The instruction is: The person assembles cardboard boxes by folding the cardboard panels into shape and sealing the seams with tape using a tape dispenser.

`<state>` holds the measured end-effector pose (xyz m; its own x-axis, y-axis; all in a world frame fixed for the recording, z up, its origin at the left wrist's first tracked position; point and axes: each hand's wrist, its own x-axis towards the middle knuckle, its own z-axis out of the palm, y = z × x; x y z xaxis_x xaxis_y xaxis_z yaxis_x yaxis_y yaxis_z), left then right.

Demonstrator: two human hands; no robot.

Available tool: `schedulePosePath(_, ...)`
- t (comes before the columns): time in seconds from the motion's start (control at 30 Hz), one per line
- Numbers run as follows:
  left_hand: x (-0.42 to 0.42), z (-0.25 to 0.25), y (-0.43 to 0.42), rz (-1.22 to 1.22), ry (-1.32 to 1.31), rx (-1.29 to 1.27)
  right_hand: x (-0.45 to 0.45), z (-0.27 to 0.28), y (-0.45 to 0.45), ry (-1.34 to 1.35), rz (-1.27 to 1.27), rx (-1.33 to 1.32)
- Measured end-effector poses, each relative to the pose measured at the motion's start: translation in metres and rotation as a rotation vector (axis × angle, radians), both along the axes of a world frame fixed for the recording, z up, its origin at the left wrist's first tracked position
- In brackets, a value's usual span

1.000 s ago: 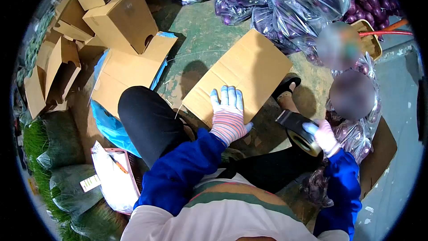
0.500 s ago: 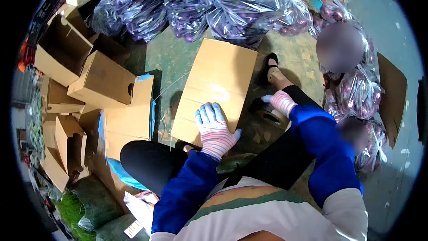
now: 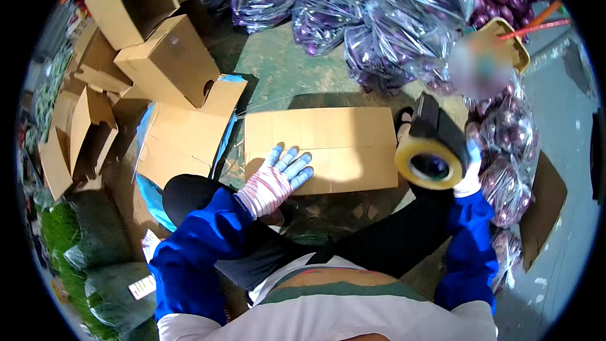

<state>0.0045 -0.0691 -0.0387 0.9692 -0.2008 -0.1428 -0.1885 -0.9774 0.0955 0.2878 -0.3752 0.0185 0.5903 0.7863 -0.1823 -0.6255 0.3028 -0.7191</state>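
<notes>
1. Nearest to us are our black trousers (image 3: pixel 388 240) and blue sleeves (image 3: pixel 205 240), with our knees spread to either side.
2. Our left hand (image 3: pixel 278 180), in a striped glove with blue fingertips, grasps nothing; it lies palm down, fingers fanned, on the near left part of the carton.
3. Our right hand (image 3: pixel 472 164), gloved too, grips the black tape dispenser (image 3: pixel 437 123) along its right side; the yellowish tape roll (image 3: pixel 404 161) faces us. The dispenser is just beside the carton's right end, and we cannot tell whether they touch.
4. The carton (image 3: pixel 341 139) lies crosswise in front of us, between our legs and the open floor (image 3: pixel 274 79), a seam running along its top.
5. Left of it we see a flattened cardboard sheet (image 3: pixel 183 142) over blue plastic (image 3: pixel 151 199).
6. To our right, clear bags (image 3: pixel 508 189) of round purple produce stand in a row.
7. Farther off, open brown boxes (image 3: pixel 161 60) are piled at left, and shiny plastic bags (image 3: pixel 404 31) with purple contents line the far side.
</notes>
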Motion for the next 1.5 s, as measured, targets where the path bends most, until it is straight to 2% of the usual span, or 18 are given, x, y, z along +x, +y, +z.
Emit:
schedulePosePath(0.1,0.0,0.012,0.001,0.027,-0.009,-0.012,-0.008,-0.026,0.007,-0.052,-0.107,-0.104)
schedulePosePath(0.17,0.01,0.035,-0.003,0.102,0.098,-0.22,-0.021,-0.008,0.033,-0.295,-0.02,-0.203)
schedulePosePath(0.2,0.01,0.033,-0.003,0.181,0.029,-0.542,-0.023,0.0,0.04,-0.371,0.06,-0.23)
schedulePosePath(0.23,0.011,0.032,-0.011,0.399,0.006,-1.071,-0.024,0.006,0.046,-0.447,0.141,-0.256)
schedulePosePath(0.3,0.019,0.035,-0.025,0.559,-0.047,-2.013,-0.043,0.027,0.067,-0.462,0.144,-0.283)
schedulePosePath(0.43,0.032,0.059,-0.025,0.646,-0.095,-1.987,-0.048,0.032,0.083,-0.542,0.267,-0.345)
schedulePosePath(0.5,0.032,0.069,-0.021,0.685,-0.057,-1.818,-0.047,0.031,0.087,-0.587,0.293,-0.375)
schedulePosePath(0.63,0.021,0.094,-0.02,0.745,-0.126,-1.985,-0.049,0.025,0.094,-0.537,0.338,-0.358)
schedulePosePath(0.77,0.022,0.068,-0.014,0.794,-0.156,-2.003,-0.057,0.014,0.106,-0.604,0.358,-0.359)
schedulePosePath(0.9,0.02,0.049,-0.016,0.892,-0.403,-2.285,-0.075,0.028,0.125,-0.537,0.44,-0.341)
schedulePosePath(1.0,0.013,0.031,-0.007,1.019,-0.483,-1.848,-0.072,0.024,0.129,-0.683,0.504,-0.398)
schedulePosePath(1.03,0.008,0.013,0.003,1.037,-0.543,-1.903,-0.069,0.027,0.13,-0.68,0.516,-0.395)
schedulePosePath(1.1,-0.006,-0.017,0.033,1.028,-0.898,-1.914,-0.059,0.036,0.126,-0.969,0.52,-0.604)
schedulePosePath(1.17,-0.037,-0.03,0.075,1.309,-0.788,-1.217,-0.043,0.049,0.122,-0.994,0.556,-0.671)
schedulePosePath(1.23,-0.06,-0.048,0.104,1.537,-0.672,-1.164,-0.021,0.044,0.11,-1.062,0.588,-0.733)
schedulePosePath(1.37,-0.053,-0.053,0.101,1.514,-0.664,-0.654,-0.017,0.039,0.118,-0.988,0.609,-0.814)
schedulePosePath(1.43,-0.045,-0.074,0.105,1.56,-0.557,-0.581,-0.028,0.044,0.127,-1.067,0.578,-0.778)
schedulePosePath(1.5,-0.036,-0.141,0.105,1.639,-0.63,-0.776,-0.034,0.046,0.133,-1.13,0.544,-0.829)
